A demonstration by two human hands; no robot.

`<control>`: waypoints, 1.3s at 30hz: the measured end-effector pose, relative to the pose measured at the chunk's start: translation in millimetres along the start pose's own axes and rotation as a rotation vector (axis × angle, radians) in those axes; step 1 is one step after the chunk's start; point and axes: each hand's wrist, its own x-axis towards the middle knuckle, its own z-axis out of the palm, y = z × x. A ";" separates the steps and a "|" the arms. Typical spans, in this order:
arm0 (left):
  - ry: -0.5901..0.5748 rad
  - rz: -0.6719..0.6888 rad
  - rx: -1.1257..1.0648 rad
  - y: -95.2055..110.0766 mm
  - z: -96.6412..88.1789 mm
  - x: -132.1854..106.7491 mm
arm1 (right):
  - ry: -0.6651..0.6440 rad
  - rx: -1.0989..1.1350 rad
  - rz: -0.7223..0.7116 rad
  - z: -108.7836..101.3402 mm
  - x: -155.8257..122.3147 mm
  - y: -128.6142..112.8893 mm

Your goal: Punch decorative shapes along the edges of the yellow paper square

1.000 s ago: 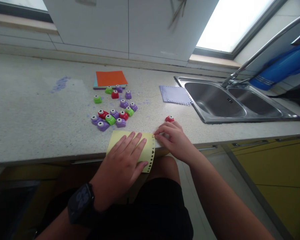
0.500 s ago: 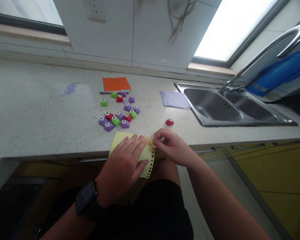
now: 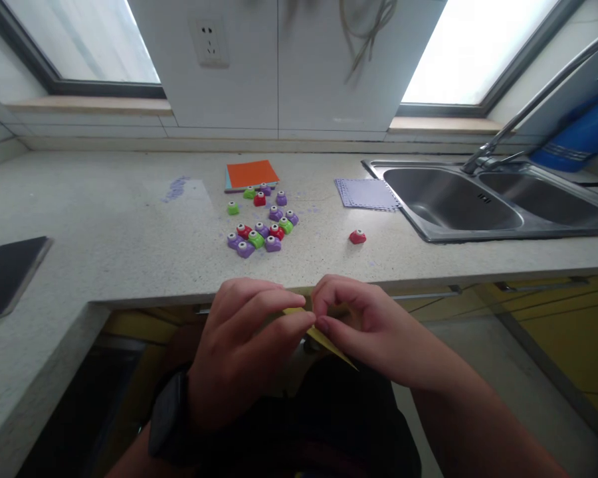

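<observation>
A sheet of yellow paper [image 3: 333,348] is held up off the counter's front edge, tilted so that I see it almost edge-on. My left hand [image 3: 249,335], with a dark watch on the wrist, grips it between thumb and fingers. My right hand [image 3: 366,322] pinches the same sheet, its fingertips touching those of the left. Most of the paper is hidden behind my fingers. Beyond my hands a red craft punch [image 3: 357,237] stands alone on the counter. Several more purple, green and red punches, among them a purple punch [image 3: 245,249], cluster to its left.
Orange paper [image 3: 253,174] tops a stack behind the punches. Purple sheets with scalloped edges [image 3: 366,194] lie beside the steel sink [image 3: 448,199]. At the far left a dark flat object [image 3: 12,275] rests on the counter [image 3: 129,245]. Drawer fronts sit below its edge.
The yellow paper has been lifted from the counter's edge and tilted edge-on. My left hand no longer lies flat on it but grips it close to the right hand. The view has shifted left.
</observation>
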 end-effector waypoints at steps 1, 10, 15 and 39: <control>-0.003 0.001 0.004 1.8 -3.1 -1.1 | 0.000 0.002 0.001 1.4 -1.5 -3.0; 0.036 0.029 0.018 12.5 -15.0 -10.5 | 0.025 -0.069 -0.064 11.1 -10.2 -15.5; 0.099 0.117 -0.020 10.7 -14.7 -11.8 | 0.025 -0.055 -0.168 14.0 -12.2 -17.3; 0.000 -0.749 -0.635 5.3 -14.0 -4.9 | 0.419 -0.263 -0.044 -24.7 34.5 37.1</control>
